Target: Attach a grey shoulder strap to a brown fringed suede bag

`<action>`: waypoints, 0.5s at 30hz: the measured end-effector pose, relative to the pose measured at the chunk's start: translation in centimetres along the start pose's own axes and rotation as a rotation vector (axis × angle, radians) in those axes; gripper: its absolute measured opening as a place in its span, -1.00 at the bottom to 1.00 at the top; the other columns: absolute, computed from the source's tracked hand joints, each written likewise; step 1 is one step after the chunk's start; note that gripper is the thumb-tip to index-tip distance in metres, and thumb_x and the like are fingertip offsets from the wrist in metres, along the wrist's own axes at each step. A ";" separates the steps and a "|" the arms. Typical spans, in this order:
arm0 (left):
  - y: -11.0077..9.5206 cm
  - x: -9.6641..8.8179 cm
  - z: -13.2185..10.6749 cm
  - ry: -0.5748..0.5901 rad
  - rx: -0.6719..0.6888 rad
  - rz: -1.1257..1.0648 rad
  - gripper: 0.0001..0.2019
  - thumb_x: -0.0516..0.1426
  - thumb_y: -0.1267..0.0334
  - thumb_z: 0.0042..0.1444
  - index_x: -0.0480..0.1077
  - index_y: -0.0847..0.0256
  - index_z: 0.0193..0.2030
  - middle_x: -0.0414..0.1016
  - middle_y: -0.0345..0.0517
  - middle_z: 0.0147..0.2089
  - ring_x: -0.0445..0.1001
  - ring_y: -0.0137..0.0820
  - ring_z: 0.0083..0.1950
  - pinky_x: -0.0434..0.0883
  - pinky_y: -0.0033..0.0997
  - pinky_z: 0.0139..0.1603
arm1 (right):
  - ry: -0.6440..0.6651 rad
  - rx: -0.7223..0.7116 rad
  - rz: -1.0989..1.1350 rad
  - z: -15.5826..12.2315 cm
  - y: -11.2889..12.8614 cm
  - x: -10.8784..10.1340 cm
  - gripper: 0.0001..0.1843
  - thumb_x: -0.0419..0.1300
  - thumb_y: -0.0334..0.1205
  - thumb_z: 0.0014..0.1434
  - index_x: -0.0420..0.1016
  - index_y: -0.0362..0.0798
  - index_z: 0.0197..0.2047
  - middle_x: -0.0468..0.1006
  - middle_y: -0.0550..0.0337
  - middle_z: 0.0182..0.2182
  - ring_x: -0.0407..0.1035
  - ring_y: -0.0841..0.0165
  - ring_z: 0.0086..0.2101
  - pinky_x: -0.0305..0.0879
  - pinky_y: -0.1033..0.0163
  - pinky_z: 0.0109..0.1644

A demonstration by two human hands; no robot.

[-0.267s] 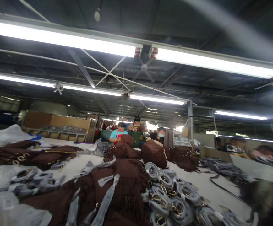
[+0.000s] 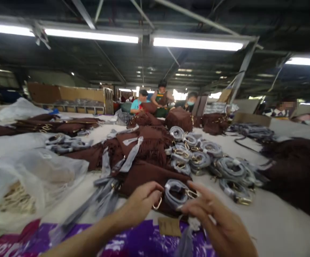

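Observation:
A coiled strap (image 2: 174, 194) in greyish wrapping, with gold clasps, is between my two hands above a dark brown bag (image 2: 144, 175). My left hand (image 2: 142, 200) is closed at the coil's left side, a gold clasp (image 2: 157, 203) showing at its fingertips. On the other side, my right hand (image 2: 215, 212) grips the coil's right edge between thumb and fingers, beside another gold clasp (image 2: 192, 194). Below the coil is a small tan tag (image 2: 169, 226). Wrapped grey strips (image 2: 105, 194) lie left of the bag.
Several coiled straps (image 2: 197, 159) cover the table ahead on the right. Fringed brown bags (image 2: 152, 137) are piled at the middle, dark fringed material (image 2: 299, 175) at right. A clear plastic bag (image 2: 53, 175) lies left; purple plastic (image 2: 133, 237) lines the near edge. Co-workers (image 2: 161, 98) are across the table.
The view has tipped down from the ceiling lights towards the table. Both my hands have come into view at a coiled strap over a brown bag.

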State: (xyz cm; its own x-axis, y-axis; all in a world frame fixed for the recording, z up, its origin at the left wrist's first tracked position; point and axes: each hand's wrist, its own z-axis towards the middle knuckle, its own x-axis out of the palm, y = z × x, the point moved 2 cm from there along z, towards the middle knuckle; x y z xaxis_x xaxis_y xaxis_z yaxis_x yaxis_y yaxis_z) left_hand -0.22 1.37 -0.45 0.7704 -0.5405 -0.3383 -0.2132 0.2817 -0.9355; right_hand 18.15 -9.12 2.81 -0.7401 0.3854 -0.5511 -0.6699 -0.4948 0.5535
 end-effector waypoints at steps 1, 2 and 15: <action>0.3 -1.0 -0.3 -0.044 0.093 0.238 -0.78 0.00 0.27 0.22 0.42 0.23 -0.11 0.46 -0.07 -0.12 0.41 -0.31 -0.08 0.35 -0.34 -0.07 | -0.043 0.141 0.010 -0.4 -1.5 -1.3 -0.67 0.05 -0.01 0.40 0.36 0.08 0.15 0.62 0.14 -0.27 0.51 0.21 -0.19 0.42 0.15 -0.04; 0.7 -2.1 -0.4 -0.057 0.139 0.425 -0.80 0.02 0.33 0.19 0.42 0.25 -0.12 0.45 -0.04 -0.10 0.39 -0.28 -0.04 0.33 -0.27 0.01 | -0.067 0.235 0.019 -0.8 -2.9 -2.5 -0.67 0.07 0.05 0.37 0.42 0.07 0.06 0.61 0.14 -0.33 0.50 0.17 -0.18 0.40 0.14 -0.03; 6.3 -4.4 3.4 0.371 0.398 1.174 -0.89 0.12 0.38 0.24 0.42 0.27 -0.11 0.47 0.06 0.09 0.42 -0.23 0.11 0.34 -0.27 0.16 | 0.768 0.069 0.034 -1.0 -3.5 6.7 -0.70 -0.06 -0.43 0.29 0.49 0.00 -0.24 0.45 0.09 0.12 0.41 0.27 -0.02 0.30 0.27 0.00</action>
State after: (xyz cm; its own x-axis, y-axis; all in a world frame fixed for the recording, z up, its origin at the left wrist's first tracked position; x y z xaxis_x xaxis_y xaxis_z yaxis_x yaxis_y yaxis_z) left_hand -2.90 8.21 -4.47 0.0198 0.0216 -0.9996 -0.4022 0.9155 0.0118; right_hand 15.63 -5.61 -3.48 -0.5283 -0.2900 -0.7980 -0.6686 -0.4372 0.6015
